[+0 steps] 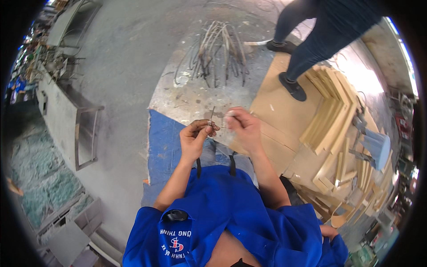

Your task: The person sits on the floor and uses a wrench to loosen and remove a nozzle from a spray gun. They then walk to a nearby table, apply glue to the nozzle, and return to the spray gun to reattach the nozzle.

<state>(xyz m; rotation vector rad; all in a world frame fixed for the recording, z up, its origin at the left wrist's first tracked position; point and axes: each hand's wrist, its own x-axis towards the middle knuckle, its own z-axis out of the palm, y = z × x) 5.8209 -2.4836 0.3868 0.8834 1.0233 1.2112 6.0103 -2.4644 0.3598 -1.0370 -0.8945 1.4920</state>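
My left hand (195, 135), its fingertips darkened, is closed in a pinch around a thin dark metal rod (212, 113) that points up and away from me. To its right, my right hand (245, 127) is raised and slightly blurred. Its fingers are curled together, with something pale at the tips that I cannot make out. The two hands are apart. Farther off, a bundle of bent metal rods (218, 51) stands spread on a stained grey board (178, 95).
A blue sheet (164, 138) lies left of my knees. Another person's legs (307, 42) stand at the far right on cardboard (271, 107). Stacked light wooden frames (327, 115) and a blue plastic object (376, 149) are at the right. A metal-framed panel (64, 115) stands left.
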